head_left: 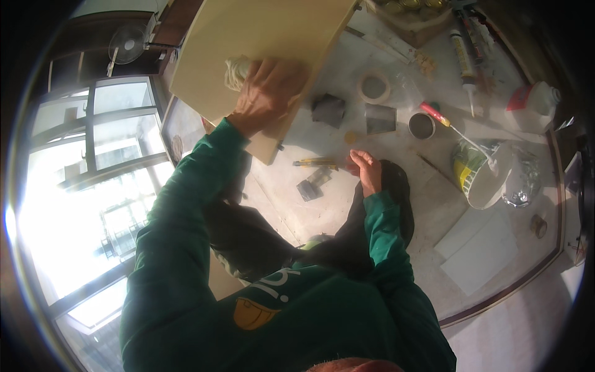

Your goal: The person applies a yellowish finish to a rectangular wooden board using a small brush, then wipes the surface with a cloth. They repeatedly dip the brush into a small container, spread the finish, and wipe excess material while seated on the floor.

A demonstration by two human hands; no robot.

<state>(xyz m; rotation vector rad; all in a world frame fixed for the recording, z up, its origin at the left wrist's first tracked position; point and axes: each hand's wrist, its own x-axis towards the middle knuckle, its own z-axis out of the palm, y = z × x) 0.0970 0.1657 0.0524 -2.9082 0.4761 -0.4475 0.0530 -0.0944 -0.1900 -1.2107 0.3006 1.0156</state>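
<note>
A large beige panel point(279, 31) slopes up in front of me, toward the far left. My left hand point(266, 93) is closed on a bunched whitish rag point(236, 72) and presses it against the panel's face. Lower and to the right, my right hand point(367, 170) hovers by my right knee, its fingers curled together. Whatever it may hold is hidden. Just left of it lies a yellow utility knife point(315, 162), with a small dark square point(310, 190) below. Two dark sandpaper-like pieces point(328, 110) lie beyond my right hand, near a roll of tape point(361, 95).
To the right, a red-handled tool point(436, 115) leans across a round tin point(411, 126) toward a tilted bucket point(470, 177). Farther back are a sealant tube point(462, 56), a white bottle point(540, 102) and a box point(409, 28). White sheets point(480, 254) lie right; windows point(124, 102) stand left.
</note>
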